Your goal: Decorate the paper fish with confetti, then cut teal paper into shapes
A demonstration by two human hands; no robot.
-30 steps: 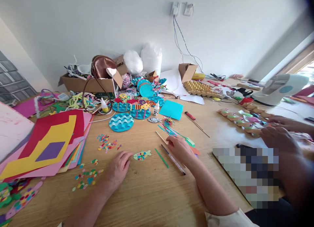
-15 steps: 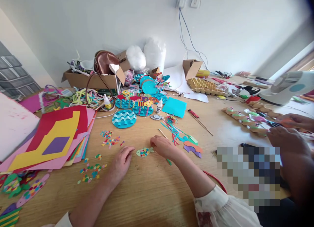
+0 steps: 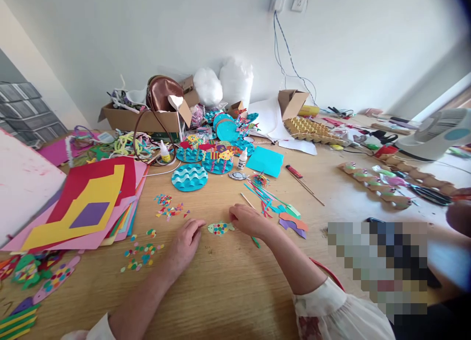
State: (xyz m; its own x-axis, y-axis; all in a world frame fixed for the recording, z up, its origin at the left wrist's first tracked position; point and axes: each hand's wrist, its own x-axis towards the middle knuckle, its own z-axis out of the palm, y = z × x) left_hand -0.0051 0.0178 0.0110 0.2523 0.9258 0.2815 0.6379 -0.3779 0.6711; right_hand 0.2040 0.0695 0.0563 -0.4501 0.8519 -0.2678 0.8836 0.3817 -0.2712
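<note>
A small paper fish [image 3: 220, 228], pale green with coloured dots, lies flat on the wooden table between my hands. My left hand [image 3: 187, 242] rests on the table at its head end, fingers stretched forward and apart from the fish. At the tail is my right hand [image 3: 247, 220], fingers curled down and mostly hidden under it; what they hold, if anything, is hidden. A thin stick with a pale end [image 3: 247, 199] and a green end [image 3: 255, 242] passes beneath this hand; I cannot tell if it is gripped. Paper dots [image 3: 143, 251] and small confetti pieces [image 3: 171, 208] lie left.
Coloured paper sheets [image 3: 81, 202] are stacked at left. Blue wavy discs [image 3: 189, 177], glue bottles [image 3: 242, 158], a turquoise sheet [image 3: 265, 162] and paper strips [image 3: 263, 195] lie ahead. At right are a box cutter [image 3: 294, 171], egg-carton strips [image 3: 382, 190] and another person's hand [image 3: 458, 217].
The view has shifted slightly, so everything sits a little further right. My hands and the fish keep their places. The other person's hands have drawn away from the egg-carton strip to the right.
</note>
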